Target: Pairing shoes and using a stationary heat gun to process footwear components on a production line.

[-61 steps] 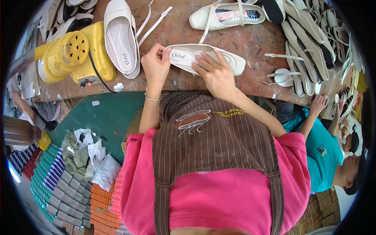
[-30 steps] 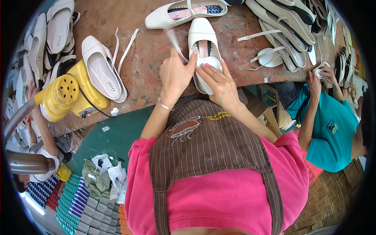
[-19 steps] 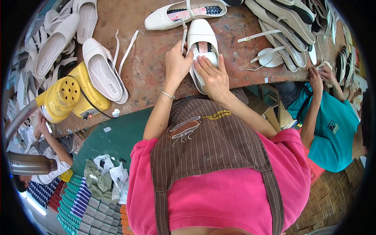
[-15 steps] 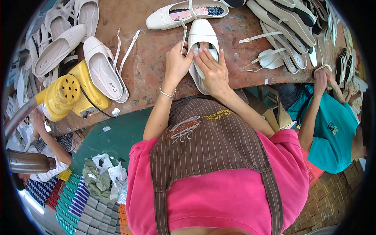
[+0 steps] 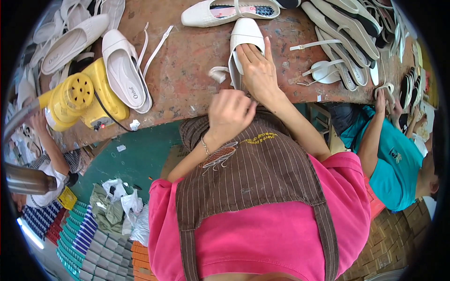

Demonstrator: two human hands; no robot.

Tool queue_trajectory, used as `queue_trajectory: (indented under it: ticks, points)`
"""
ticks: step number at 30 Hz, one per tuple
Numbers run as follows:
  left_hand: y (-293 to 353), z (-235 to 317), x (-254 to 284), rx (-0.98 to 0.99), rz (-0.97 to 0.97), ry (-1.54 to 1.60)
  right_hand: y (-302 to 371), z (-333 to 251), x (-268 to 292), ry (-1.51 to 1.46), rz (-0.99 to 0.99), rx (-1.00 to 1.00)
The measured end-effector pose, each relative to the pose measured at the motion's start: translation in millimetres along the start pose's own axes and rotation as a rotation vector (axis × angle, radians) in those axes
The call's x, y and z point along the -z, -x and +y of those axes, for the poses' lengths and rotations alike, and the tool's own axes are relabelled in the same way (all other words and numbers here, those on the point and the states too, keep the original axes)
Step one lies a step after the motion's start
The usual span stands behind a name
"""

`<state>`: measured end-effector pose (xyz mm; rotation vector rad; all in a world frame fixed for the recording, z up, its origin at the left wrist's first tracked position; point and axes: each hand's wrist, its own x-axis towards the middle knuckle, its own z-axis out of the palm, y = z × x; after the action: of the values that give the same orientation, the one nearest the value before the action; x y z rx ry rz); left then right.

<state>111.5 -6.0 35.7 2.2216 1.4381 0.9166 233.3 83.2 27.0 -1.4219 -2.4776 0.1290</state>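
Observation:
A white slip-on shoe [image 5: 247, 29] lies toe away from me on the table. My right hand [image 5: 258, 72] reaches into its opening, fingers stretched flat inside with the little finger outside along the right edge. Just nearer than the shoe's heel, my left hand [image 5: 230, 112] is curled closed and blurred by motion; whatever its fingers hold, if anything, is hidden. A blurred white strap piece [image 5: 218, 74] sticks out left of the shoe. Beyond the toe, another white shoe [image 5: 201, 16] lies sideways with a patterned inside showing.
White shoes [image 5: 126, 75] with loose straps lie left, beside a yellow machine [image 5: 77, 96] with a round vented head. Stacked beige shoes [image 5: 342, 40] fill the worn table's [image 5: 187, 61] right side. A person in teal [image 5: 389, 154] works at right; another person's arm [image 5: 51, 145] shows at left.
My left hand has left the shoe's strap and drawn back toward me, closed. My right fingers have slid deeper into the shoe. The view has shifted slightly.

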Motion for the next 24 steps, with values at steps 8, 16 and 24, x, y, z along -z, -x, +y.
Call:
queue_trajectory:
  ticks: [8, 16, 24]
  points:
    - [20, 4, -33, 0.088, -0.409, -0.123, 21, -8, -16, 0.14, -0.025, 0.046]
    - [22, 11, -40, 0.098, -0.443, -0.224, -5, 0, -5, 0.061, -0.269, -0.11]
    - [28, 10, -47, 0.101, -0.414, -0.232, 16, -13, -20, 0.145, -0.067, -0.079]
